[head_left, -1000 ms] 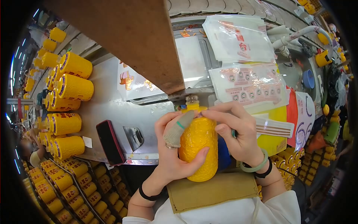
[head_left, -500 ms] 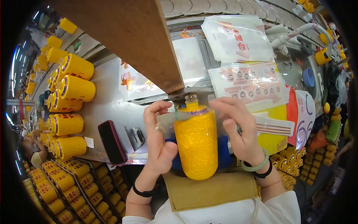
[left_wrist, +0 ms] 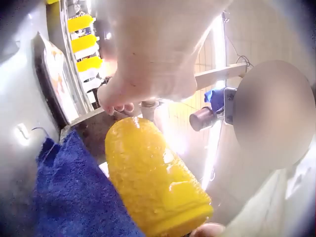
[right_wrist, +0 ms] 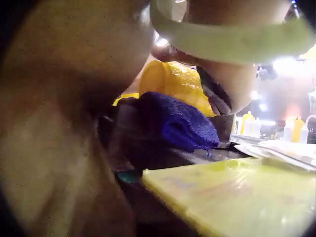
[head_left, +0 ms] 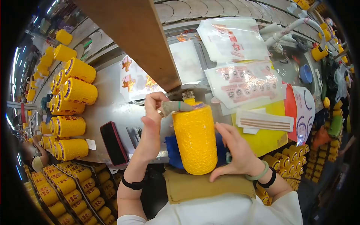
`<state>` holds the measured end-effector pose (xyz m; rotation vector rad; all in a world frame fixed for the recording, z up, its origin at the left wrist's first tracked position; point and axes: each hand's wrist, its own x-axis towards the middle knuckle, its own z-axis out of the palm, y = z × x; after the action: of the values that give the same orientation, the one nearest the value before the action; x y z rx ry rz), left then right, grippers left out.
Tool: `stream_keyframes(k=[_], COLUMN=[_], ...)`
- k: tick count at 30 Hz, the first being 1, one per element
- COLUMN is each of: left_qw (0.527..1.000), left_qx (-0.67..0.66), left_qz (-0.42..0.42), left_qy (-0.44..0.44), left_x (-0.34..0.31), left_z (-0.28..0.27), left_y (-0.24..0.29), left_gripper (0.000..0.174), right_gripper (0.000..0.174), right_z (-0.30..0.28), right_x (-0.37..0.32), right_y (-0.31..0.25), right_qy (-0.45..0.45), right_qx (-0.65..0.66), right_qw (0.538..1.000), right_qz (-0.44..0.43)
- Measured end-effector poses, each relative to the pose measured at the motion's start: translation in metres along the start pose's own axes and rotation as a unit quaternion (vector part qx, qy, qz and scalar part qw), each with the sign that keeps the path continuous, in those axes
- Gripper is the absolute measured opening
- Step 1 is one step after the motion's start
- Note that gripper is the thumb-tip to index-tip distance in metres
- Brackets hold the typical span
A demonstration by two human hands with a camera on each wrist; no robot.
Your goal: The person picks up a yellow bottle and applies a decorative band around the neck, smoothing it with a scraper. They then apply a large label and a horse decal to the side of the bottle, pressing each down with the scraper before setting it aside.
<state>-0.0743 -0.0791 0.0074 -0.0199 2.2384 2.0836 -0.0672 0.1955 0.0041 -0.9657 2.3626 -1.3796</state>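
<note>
A yellow embossed bottle with a clear stopper lies tilted over a blue cloth, its neck away from the body. My left hand is at its upper left. One straight finger in a grey knitted finger cover touches the bottle's shoulder, by a purple patterned band, while the thumb stands off the bottle. Low on the bottle's right side is my right hand, fingers extended along the side and thumb near the base. In the left wrist view the bottle shows beside the blue cloth.
Yellow bottles stand in rows at the left, near a phone. A brown post rises beyond the bottle. Printed sheets and a yellow board lie at the right. Crates of bottles fill the lower left.
The left hand has let go of the bottle's body; its covered finger stays at the shoulder. The right hand has left the neck and moved down to the lower right side.
</note>
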Motion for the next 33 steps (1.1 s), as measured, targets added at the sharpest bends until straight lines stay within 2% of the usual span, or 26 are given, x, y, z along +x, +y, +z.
stream_keyframes(k=[1,3,5,6,7,9,13,15,16,17,19,21,23,24,26,27,29,30,31,33], left_qw=[1.0,0.999,0.998,0.998,0.999,0.999,0.997,0.997,0.996,0.994,0.994,0.995,0.996,0.996,0.989,0.989,0.976,0.968,0.968,0.957], left_qx=[-0.01,-0.025,0.042,0.043,0.007,-0.029,-0.063,-0.059,-0.081,-0.103,-0.1,-0.096,-0.013,-0.014,-0.009,-0.008,0.092,0.078,0.079,0.141], left_qz=[-0.013,-0.021,0.004,0.006,0.004,0.001,0.014,0.018,0.019,0.017,0.01,0.009,0.076,0.077,0.122,0.12,0.173,0.215,0.215,0.237], left_qy=[-0.024,-0.008,-0.056,-0.055,-0.039,-0.024,-0.041,-0.039,-0.043,-0.044,-0.037,-0.034,-0.053,-0.052,0.079,0.081,0.101,0.103,0.103,0.093], left_x=[-0.001,-0.002,0.001,0.001,0.002,0.003,0.004,0.004,0.004,0.004,0.003,0.005,0.006,0.006,0.003,0.0,-0.005,-0.007,-0.009,-0.013], left_z=[0.001,0.003,-0.001,-0.001,0.0,0.0,0.0,0.001,0.001,0.002,0.012,0.014,0.009,0.012,0.018,0.016,0.009,0.01,0.011,0.013], left_y=[-0.003,-0.015,-0.012,-0.014,-0.021,-0.03,-0.033,-0.033,-0.035,-0.037,-0.018,-0.013,-0.02,-0.018,-0.013,-0.011,-0.006,-0.011,-0.012,-0.013], left_gripper=[0.107,0.108,0.108,0.108,0.108,0.109,0.107,0.106,0.104,0.103,0.102,0.102,0.1,0.1,0.09,0.09,0.082,0.064,0.064,0.047], right_gripper=[0.13,0.124,0.112,0.104,0.104,0.105,0.099,0.09,0.081,0.081,0.074,0.067,0.066,0.066,0.07,0.07,0.071,0.066,0.066,0.061], right_z=[0.006,0.023,0.032,0.031,0.025,0.013,0.019,0.028,0.026,0.021,0.017,0.014,0.005,0.001,-0.007,-0.01,-0.019,-0.017,-0.016,-0.013], right_x=[-0.003,-0.001,0.0,0.002,0.0,-0.003,-0.004,0.0,-0.001,-0.001,-0.003,-0.004,-0.001,0.0,0.005,0.011,0.029,0.039,0.046,0.058], right_y=[0.0,0.001,0.0,-0.007,-0.016,-0.033,-0.032,-0.015,-0.024,-0.03,-0.04,-0.042,-0.04,-0.038,-0.031,-0.027,-0.016,-0.013,-0.012,-0.01], right_qy=[-0.016,-0.003,0.008,0.009,0.01,-0.035,0.027,0.05,0.004,0.001,0.005,0.006,-0.017,-0.017,0.028,0.026,0.07,0.085,0.085,0.074], right_qx=[-0.04,-0.068,-0.125,-0.109,-0.109,-0.262,-0.183,-0.105,-0.153,-0.153,-0.24,-0.211,-0.166,-0.167,0.002,0.005,-0.028,-0.021,-0.021,-0.02], right_qw=[0.999,0.997,0.992,0.994,0.994,0.963,0.981,0.993,0.986,0.986,0.97,0.975,0.981,0.981,0.997,0.998,0.997,0.996,0.996,0.997], right_qz=[-0.03,-0.02,0.014,0.024,0.022,-0.058,-0.057,0.034,0.069,0.067,-0.049,-0.064,-0.1,-0.1,-0.065,-0.065,-0.02,-0.006,-0.007,-0.008])
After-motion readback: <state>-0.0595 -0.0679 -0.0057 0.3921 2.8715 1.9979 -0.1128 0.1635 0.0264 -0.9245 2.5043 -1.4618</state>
